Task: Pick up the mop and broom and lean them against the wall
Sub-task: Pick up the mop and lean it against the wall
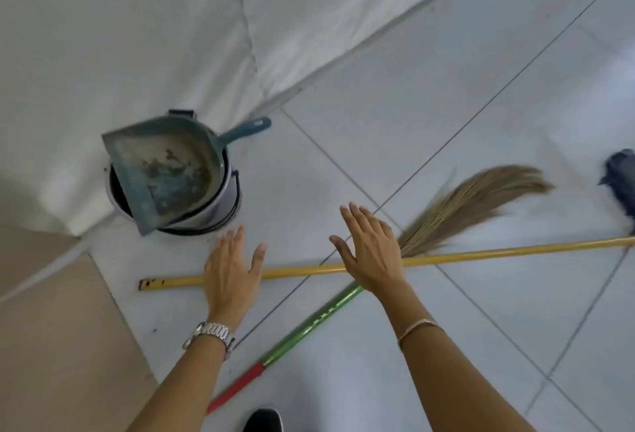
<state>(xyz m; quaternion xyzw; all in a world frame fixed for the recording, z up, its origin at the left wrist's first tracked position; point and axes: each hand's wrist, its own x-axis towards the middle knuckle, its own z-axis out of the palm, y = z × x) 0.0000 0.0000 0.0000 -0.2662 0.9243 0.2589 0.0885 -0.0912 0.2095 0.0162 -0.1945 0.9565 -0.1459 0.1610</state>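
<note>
The mop lies flat on the tiled floor, its yellow handle (481, 254) running left to right and its dark blue head (620, 177) at the right edge. The broom crosses under it: a green and red handle (309, 327) running up to straw bristles (481, 201). My left hand (230, 270) hovers open over the left part of the yellow handle. Above the spot where the two handles cross, my right hand (371, 253) is spread open too. Neither hand holds anything.
A grey bucket (220, 210) with a dirty teal dustpan (165, 167) resting in it stands in the corner by the white wall (137, 36). A tan surface (62, 328) fills the lower left. My dark shoe (263, 421) shows at the bottom.
</note>
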